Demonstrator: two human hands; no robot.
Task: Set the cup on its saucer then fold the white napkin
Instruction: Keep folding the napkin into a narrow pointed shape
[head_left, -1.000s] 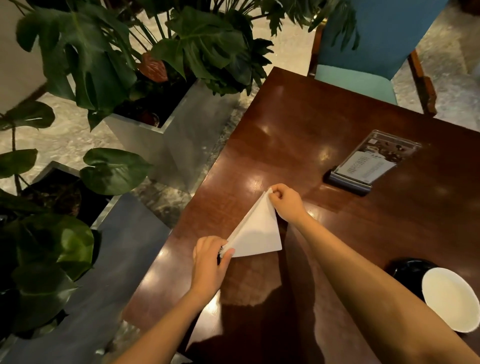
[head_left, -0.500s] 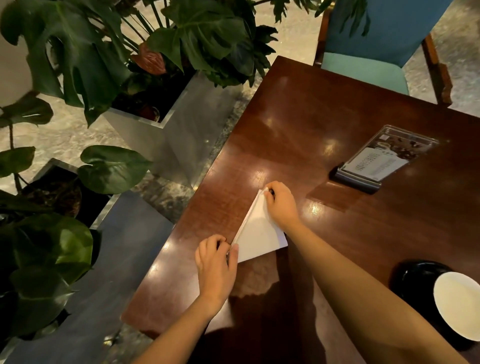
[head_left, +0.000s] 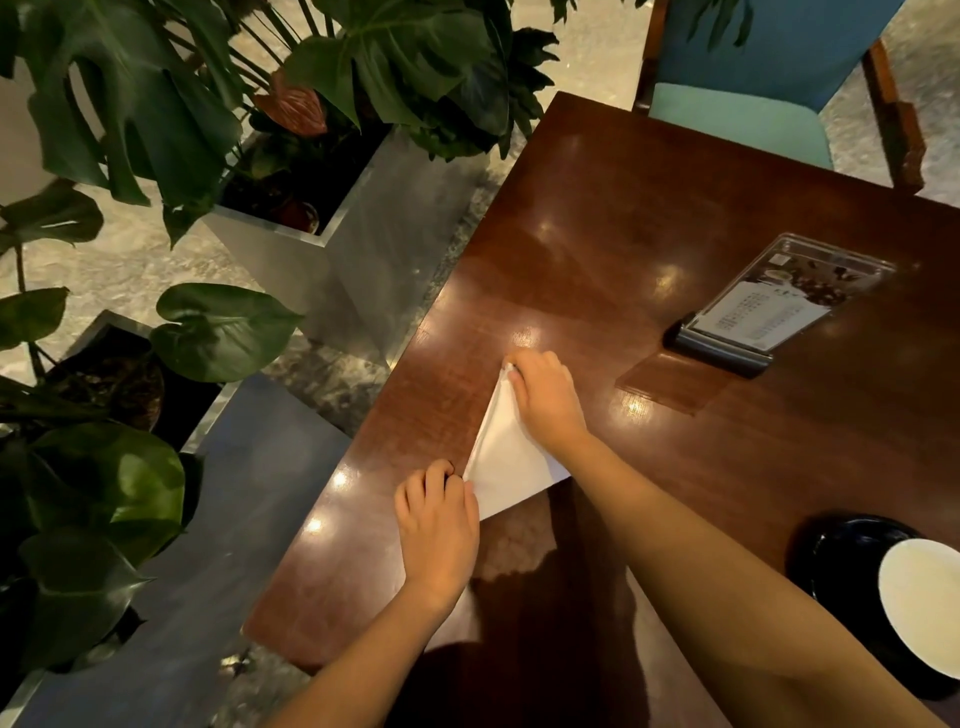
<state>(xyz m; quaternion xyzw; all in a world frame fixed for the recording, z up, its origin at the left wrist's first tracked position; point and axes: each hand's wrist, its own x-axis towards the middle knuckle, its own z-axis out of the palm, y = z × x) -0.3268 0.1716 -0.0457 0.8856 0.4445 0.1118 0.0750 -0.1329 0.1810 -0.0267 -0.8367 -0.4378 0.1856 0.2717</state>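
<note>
The white napkin (head_left: 511, 460) lies folded into a triangle near the left edge of the dark wooden table (head_left: 649, 218). My left hand (head_left: 439, 525) presses on its near corner with curled fingers. My right hand (head_left: 545, 397) lies flat over its far tip and right side, pressing it down. At the right edge of the view a white cup (head_left: 922, 605) sits on a black saucer (head_left: 836, 551), partly cut off by the frame.
A clear acrylic menu stand (head_left: 763, 312) on a dark base stands on the table's right half. A teal chair (head_left: 753, 104) is at the far side. Metal planters (head_left: 337, 249) with large-leaved plants crowd the floor left of the table.
The napkin stood partly lifted between my hands; it has been laid flat on the table. My right hand went from pinching its tip to pressing over it.
</note>
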